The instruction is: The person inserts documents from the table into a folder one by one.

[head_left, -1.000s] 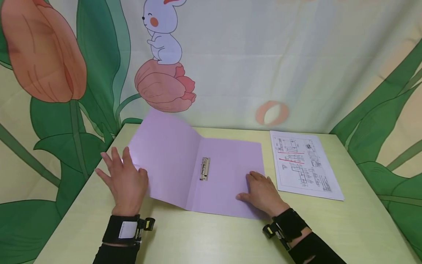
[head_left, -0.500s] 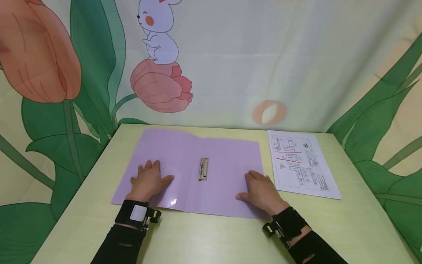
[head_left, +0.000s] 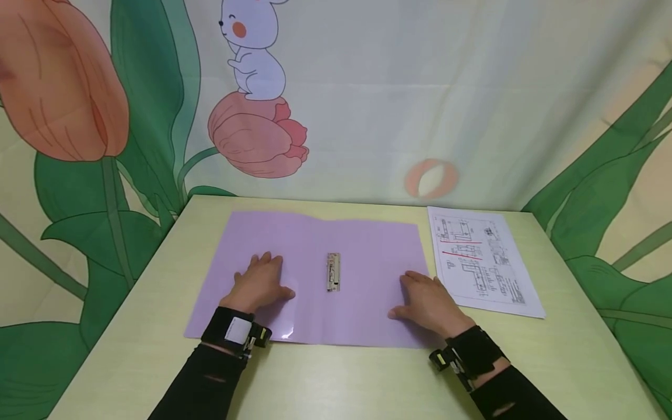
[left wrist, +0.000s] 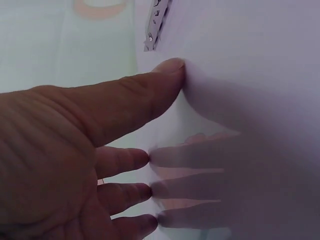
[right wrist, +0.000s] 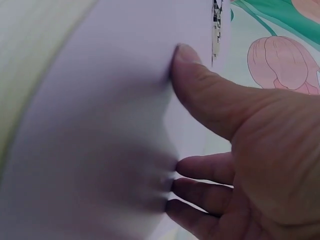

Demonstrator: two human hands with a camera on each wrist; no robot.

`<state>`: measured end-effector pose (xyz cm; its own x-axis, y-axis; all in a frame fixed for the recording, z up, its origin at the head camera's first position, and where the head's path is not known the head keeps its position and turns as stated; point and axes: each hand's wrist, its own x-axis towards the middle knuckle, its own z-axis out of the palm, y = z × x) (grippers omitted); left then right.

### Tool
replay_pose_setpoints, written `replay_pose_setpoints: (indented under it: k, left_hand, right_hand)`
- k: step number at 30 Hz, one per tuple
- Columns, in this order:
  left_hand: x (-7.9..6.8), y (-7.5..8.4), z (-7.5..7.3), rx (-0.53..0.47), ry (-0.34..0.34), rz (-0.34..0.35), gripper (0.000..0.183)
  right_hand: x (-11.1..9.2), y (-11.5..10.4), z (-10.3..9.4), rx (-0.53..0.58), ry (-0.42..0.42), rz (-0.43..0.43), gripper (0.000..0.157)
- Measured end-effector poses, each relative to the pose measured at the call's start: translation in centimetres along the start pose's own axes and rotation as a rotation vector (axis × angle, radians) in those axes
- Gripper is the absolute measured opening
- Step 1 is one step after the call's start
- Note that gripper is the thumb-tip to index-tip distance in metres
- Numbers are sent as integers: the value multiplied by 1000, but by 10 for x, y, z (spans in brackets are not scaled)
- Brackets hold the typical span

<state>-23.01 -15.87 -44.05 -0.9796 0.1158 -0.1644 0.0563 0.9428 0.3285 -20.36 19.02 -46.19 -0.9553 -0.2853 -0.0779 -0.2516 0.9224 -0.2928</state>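
Observation:
A purple file folder lies opened flat on the table, its metal clip near the middle fold. On the left cover rests my left hand, fingers spread, thumb toward the clip. My right hand touches the right cover near its outer edge. In the left wrist view, the left thumb and fingertips meet the folder's glossy surface, which reflects them. The right wrist view has the right thumb and fingertips against the folder, with the clip beyond.
A stack of printed sheets with technical drawings and red lines lies right of the folder, close to its edge. The pale table extends in front. Behind it hangs a curtain printed with flowers and a rabbit.
The left cover was raised and is now flat. My left hand came from its outer edge onto the cover, then slid right. The folder has shifted slightly right, with my right hand on it.

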Motion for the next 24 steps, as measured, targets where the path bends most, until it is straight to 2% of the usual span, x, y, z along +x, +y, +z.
replay_pose_setpoints:
  k: [5,11,13,17,24]
  left_hand:
    - [2,10,3,27,-59,63,88]
    - [6,20,5,81,-92,101,93]
    - [9,24,6,97,-115,122,95]
    - [17,34,9,99,-159,158,99]
    - [21,44,15,47,-175,125,104]
  right_hand:
    - [-1,2,-8,-63,-49,-3,83]
    - [9,-10,-15,-146,-59,-31,64]
    - [14,-16,-15,-154,-58,-29,62]
    - [25,-27,-14,-137,-58,-28,62]
    - [40,-41,-5,-60,-44,-19,64]
